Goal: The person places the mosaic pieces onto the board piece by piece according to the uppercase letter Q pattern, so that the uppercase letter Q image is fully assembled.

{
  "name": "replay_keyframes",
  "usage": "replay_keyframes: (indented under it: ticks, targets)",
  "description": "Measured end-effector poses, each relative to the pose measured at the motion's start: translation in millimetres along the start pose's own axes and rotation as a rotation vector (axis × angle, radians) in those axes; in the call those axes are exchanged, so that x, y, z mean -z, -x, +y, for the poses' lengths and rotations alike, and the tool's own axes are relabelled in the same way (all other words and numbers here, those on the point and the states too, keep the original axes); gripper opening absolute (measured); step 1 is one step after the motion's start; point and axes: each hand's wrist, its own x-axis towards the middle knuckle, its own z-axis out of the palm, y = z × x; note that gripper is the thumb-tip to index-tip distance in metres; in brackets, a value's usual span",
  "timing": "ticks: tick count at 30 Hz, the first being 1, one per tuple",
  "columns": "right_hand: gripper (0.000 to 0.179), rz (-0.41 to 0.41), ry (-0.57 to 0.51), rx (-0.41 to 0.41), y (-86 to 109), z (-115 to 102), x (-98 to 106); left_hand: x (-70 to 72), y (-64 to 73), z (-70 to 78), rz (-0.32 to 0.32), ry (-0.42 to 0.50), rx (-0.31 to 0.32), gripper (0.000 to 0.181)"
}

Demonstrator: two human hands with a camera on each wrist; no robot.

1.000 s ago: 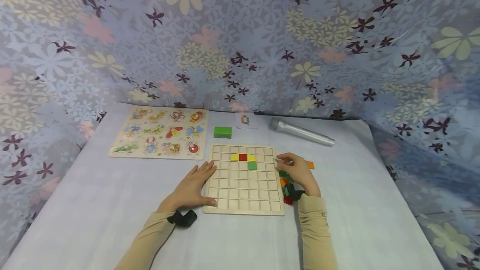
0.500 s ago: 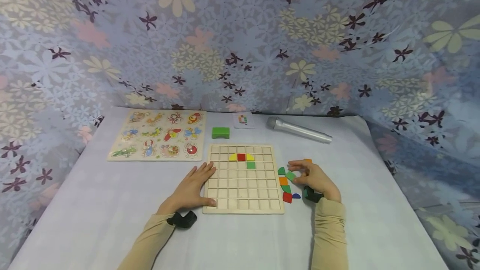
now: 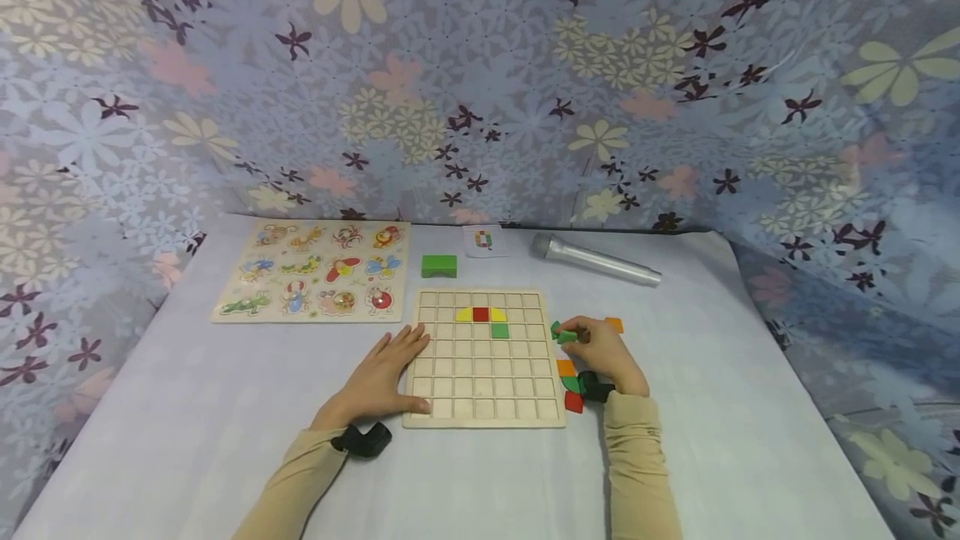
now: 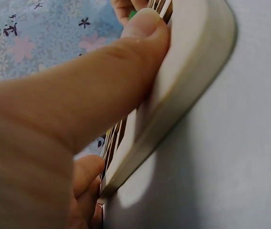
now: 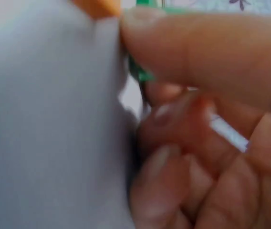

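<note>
A wooden grid board (image 3: 483,422) lies in the middle of the table. Along its left edge my left hand (image 3: 384,373) rests with fingers spread, the thumb (image 4: 145,28) on the near corner. Seated in the grid are a red square tile (image 3: 481,315), two yellow rounded tiles (image 3: 464,316) on either side of it, and a green square tile (image 3: 499,330) below. Just right of the board, my right hand (image 3: 603,350) pinches a green tile (image 3: 567,337) between thumb and fingers, slightly tilted. Another green piece (image 3: 555,329) touches the board's right edge, close to the fingertips.
Beside the board's right edge lie an orange tile (image 3: 566,368), a green rounded tile (image 3: 571,384) and a red tile (image 3: 573,402). Another orange tile (image 3: 614,325) is farther right. Behind stand an insect puzzle (image 3: 311,273), green block (image 3: 438,266), pattern card (image 3: 483,241) and microphone (image 3: 596,260).
My right hand moved from the board's edge right to the loose tiles, then back left with a green tile pinched in it. The left hand stays in place.
</note>
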Motion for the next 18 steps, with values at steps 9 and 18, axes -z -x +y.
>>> replay_keyframes:
  ticks: [9,18]
  targets:
    - [0.028,0.119,-0.137,-0.089,-8.0,-11,-6,-1.3,0.2,-2.5,0.010,-0.005,0.003,0.105]
    - [0.018,-0.011,-0.192,0.003,-13.1,-46,-31,-1.6,-0.3,-2.8,0.006,-0.007,0.002,0.106]
